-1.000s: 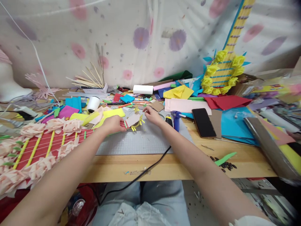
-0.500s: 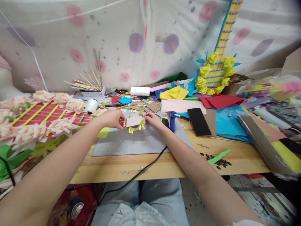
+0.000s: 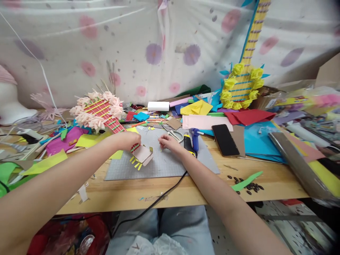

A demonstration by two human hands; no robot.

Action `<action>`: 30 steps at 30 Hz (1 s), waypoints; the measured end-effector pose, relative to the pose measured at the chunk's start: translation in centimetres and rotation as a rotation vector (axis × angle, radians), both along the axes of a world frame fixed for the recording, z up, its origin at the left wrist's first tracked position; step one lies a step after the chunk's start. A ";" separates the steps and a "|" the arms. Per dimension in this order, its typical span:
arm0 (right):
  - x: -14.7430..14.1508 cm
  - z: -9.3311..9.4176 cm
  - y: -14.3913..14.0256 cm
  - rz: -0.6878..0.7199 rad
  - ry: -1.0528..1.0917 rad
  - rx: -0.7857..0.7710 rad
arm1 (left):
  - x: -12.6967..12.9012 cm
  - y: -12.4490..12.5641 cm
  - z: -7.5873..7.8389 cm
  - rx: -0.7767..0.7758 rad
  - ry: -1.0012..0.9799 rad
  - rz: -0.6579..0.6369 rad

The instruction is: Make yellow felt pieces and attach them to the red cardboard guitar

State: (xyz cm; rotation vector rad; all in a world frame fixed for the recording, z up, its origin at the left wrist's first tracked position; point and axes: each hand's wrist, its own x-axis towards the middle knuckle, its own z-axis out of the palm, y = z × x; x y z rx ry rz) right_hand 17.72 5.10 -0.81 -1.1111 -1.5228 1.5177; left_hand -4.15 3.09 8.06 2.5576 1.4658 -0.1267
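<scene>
Head view: your left hand (image 3: 129, 141), gripping the red, peach-ruffled paper guitar (image 3: 102, 112), has swung it away, leaving your pinched right hand (image 3: 168, 142) apart, contents unclear.

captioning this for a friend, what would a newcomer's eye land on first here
Probably the tall yellow guitar shape at the back right, trimmed with yellow flowers. Then the red guitar shape on the left, edged in pale pink, its neck in the left hand. Behind both hangs a pale flowered sheet.
</scene>
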 end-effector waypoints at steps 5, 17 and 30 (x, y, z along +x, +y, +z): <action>-0.5 0.6 0.4 0.056 -0.036 -0.016 | -0.7 0.2 -0.5 -0.012 0.079 -0.217; -1.7 0.3 1.5 -0.064 0.040 -0.055 | -4.0 -1.2 -2.9 0.211 -0.065 0.014; -2.8 1.0 1.7 0.083 0.183 -0.207 | -3.6 -1.4 -2.6 0.475 -0.501 0.342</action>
